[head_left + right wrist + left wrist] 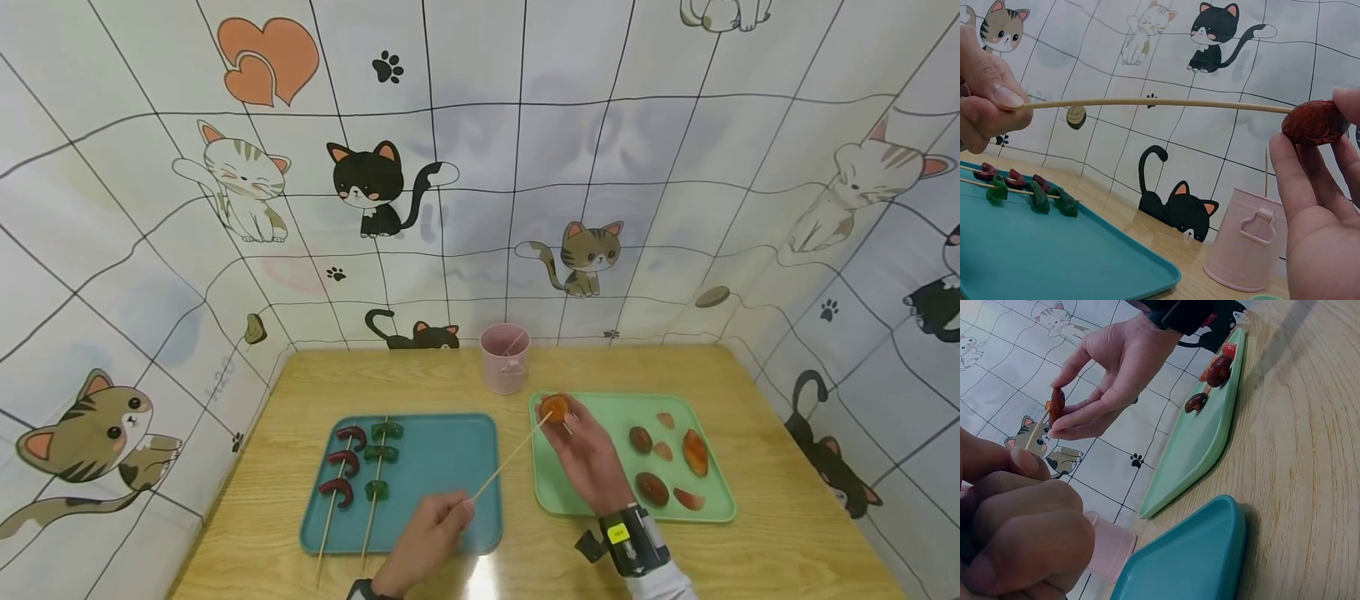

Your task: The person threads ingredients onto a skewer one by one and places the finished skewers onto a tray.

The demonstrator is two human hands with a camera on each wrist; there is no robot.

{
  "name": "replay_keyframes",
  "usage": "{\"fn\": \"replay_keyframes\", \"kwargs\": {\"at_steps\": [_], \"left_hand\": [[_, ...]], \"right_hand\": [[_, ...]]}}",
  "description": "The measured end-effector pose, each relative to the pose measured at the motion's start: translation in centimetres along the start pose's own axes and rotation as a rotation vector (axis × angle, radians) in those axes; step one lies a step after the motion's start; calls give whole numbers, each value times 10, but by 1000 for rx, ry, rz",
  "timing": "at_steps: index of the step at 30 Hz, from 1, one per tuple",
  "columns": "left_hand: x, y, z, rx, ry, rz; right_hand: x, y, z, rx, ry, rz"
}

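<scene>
My left hand (429, 533) pinches a thin wooden skewer (510, 460) between thumb and fingers. The skewer's far end meets a reddish-brown, wrinkled oval food piece (1315, 122), which shows an orange face in the head view. My right hand (588, 458) grips that piece by its edges with thumb and fingertips, above the light green tray (558, 498). Seen from the right wrist, the skewer bows slightly between the two hands. Whether its tip comes out the far side, I cannot tell.
On the blue tray (450, 467) lie a skewer with dark red curved pieces (343, 461) and one with green pepper pieces (381, 453). Brown oval pieces (652, 489), pinkish wedges (687, 499) and an orange-brown piece (695, 453) lie on the green tray. A pink cup (504, 375) stands behind, holding a stick.
</scene>
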State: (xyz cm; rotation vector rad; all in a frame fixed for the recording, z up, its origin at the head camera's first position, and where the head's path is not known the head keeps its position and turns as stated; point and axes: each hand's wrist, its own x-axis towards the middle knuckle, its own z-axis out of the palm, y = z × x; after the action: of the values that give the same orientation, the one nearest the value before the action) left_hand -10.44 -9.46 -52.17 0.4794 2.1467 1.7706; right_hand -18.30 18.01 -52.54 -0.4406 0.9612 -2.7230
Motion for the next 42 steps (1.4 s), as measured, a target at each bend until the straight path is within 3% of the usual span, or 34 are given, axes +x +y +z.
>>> {"fn": "replay_keyframes", "kwargs": {"at_steps": [15,26,35,38,42], "left_hand": [[-2,0,-4,-9,-3,-15],[-3,-1,-6,-14,-10,-18],[-2,-4,-8,10,-11,-16],[-2,-5,-8,13,-16,-13],[-2,-5,-7,5,-20,-10]], "right_hand": [[-3,3,0,-105,54,46],[-5,7,-3,-124,18,37],[-5,-3,-5,-236,-36,28],[-4,-7,-1,-307,10,33],[1,-7,5,-432,169,66]]}}
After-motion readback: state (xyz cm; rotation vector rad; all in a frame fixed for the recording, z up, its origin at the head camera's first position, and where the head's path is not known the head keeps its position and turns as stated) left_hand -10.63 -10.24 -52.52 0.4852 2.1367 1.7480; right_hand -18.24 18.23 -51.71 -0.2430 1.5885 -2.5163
